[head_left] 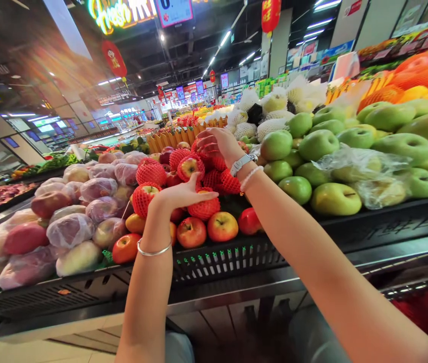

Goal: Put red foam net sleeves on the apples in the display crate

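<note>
Red apples, several of them in red foam nets, are heaped in a black crate in front of me. My left hand [189, 194] is over the front of the heap, thumb and fingers spread, beside a netted apple [203, 207]. Nothing shows in its grasp. Farther back, my right hand [219, 143] reaches over the top of the heap with its fingers extended and a little curved above the red apples there. Whether its fingertips touch an apple is hidden. Bare apples [223, 226] line the front, below my left hand.
Plastic-wrapped fruit [70, 229] is piled on the left. Green apples [318, 144] and a clear plastic bag [369, 166] lie on the right, with white-netted fruit [274, 126] behind. The black crate's slotted wall [229, 259] runs along the front. A yellow picket divider [170, 139] stands behind the red apples.
</note>
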The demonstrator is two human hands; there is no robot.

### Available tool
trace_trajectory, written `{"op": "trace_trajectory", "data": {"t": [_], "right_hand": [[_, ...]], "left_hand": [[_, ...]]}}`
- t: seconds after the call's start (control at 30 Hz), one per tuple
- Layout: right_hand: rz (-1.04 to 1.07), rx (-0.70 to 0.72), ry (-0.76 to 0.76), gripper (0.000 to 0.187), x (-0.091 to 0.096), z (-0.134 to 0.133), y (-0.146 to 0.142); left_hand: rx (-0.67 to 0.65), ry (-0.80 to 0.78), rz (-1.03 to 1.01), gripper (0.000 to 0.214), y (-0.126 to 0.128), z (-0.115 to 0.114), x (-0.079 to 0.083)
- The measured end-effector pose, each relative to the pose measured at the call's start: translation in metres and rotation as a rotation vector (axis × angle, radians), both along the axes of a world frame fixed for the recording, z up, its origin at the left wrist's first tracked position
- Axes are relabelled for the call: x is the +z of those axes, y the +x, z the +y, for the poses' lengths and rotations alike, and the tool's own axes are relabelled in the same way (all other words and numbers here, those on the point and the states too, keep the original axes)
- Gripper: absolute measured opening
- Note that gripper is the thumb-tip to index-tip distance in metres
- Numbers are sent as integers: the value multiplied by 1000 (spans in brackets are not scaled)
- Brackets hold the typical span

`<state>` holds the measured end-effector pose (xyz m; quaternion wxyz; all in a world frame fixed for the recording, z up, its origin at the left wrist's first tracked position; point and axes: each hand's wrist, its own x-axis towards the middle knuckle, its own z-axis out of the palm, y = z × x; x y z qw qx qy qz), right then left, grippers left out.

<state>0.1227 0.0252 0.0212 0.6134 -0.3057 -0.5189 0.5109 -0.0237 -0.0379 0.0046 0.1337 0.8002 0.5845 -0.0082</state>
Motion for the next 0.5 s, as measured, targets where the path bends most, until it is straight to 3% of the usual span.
{"op": "trace_trajectory", "data": {"t": [0.23,0.4,0.5], "right_hand": [[15,49,-19,33,-1,0,1],[15,50,-20,34,-1,-2,-2],[-11,54,-43,34,-1,-6,-7]], "left_hand": [[-19,-132,135,124,1,-2,6],[-110,-32,181,109,1,-3,4],[-57,-5,196,110,5,-3,2]]}}
